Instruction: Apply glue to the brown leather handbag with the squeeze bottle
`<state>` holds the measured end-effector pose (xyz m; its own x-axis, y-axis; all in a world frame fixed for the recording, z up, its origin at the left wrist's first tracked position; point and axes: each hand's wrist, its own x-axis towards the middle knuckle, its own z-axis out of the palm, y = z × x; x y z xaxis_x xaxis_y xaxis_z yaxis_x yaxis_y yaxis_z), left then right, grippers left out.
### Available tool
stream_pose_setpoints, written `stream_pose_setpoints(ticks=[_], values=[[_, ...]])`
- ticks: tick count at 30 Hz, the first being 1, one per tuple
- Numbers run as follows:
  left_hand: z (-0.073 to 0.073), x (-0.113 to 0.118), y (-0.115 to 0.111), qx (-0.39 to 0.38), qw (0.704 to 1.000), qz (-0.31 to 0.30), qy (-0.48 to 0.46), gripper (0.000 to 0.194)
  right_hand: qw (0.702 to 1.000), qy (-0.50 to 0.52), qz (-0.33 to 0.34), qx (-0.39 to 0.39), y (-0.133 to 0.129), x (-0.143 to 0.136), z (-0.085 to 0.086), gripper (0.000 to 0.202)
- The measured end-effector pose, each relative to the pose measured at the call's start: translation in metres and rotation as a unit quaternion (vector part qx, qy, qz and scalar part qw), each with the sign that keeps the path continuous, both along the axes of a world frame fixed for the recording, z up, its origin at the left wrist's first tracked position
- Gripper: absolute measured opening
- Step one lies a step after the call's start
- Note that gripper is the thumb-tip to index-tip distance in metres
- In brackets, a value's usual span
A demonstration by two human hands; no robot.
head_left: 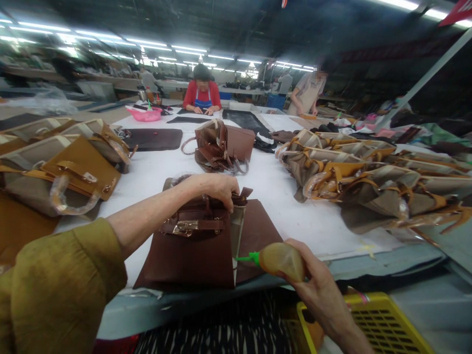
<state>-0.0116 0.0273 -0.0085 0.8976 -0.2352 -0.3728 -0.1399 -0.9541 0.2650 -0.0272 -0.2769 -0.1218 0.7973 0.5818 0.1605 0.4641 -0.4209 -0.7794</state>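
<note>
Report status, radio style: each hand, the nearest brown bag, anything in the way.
Right hand grips squeeze bottle; green nozzle at side of nearest brown bag, contact unclear. Left hand at bag's top edge. Left forearm hides part of its top.

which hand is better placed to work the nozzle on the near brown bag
Likely the right hand: it holds the bottle, its green nozzle pointing at the brown bag; the left hand touches its top.

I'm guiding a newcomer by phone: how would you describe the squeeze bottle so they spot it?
At the near edge of the white-covered table, find the dark brown bag that the left hand touches. Near its right side, the right hand holds the bottle sideways. Its amber body and thin green nozzle set it apart from the bag.
</note>
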Motion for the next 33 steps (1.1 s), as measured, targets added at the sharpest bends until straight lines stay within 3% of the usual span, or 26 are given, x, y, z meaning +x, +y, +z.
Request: stream_pose_setpoints(ticks=[4,8,12,17,20,27,30,33], values=[[0.0,-0.004,-0.001,-0.002,1.0,-0.017,-0.017,0.024,0.996,-0.059,-0.032,0.06,0.003,0.003,0.011,0.038],[0.001,-0.007,-0.004,-0.013,1.0,0.005,-0.006,0.025,0.987,-0.114,-0.043,0.102,0.008,0.007,0.021,0.033],[0.002,-0.009,-0.007,-0.009,1.0,0.003,-0.017,0.026,0.989,-0.119,-0.04,0.082,0.005,0.009,0.012,0.035],[0.001,-0.011,-0.007,-0.012,1.0,-0.001,-0.02,0.027,0.998,-0.055,-0.011,0.027,-0.004,0.0,-0.012,0.042],[0.001,-0.013,-0.01,-0.018,1.0,-0.007,-0.015,0.024,1.0,-0.018,-0.004,0.023,-0.007,-0.006,-0.017,0.042],[0.007,-0.02,-0.018,0.0,1.0,0.0,-0.024,0.023,0.993,0.118,-0.017,0.022,-0.004,-0.004,-0.005,0.048],[0.011,-0.028,-0.018,0.003,0.999,0.005,-0.04,0.022,0.981,0.182,-0.009,0.064,-0.006,0.001,0.001,0.044],[0.026,-0.038,-0.019,0.025,0.997,0.023,-0.063,0.021,0.967,0.224,-0.012,0.122,-0.008,0.003,0.004,0.04]])
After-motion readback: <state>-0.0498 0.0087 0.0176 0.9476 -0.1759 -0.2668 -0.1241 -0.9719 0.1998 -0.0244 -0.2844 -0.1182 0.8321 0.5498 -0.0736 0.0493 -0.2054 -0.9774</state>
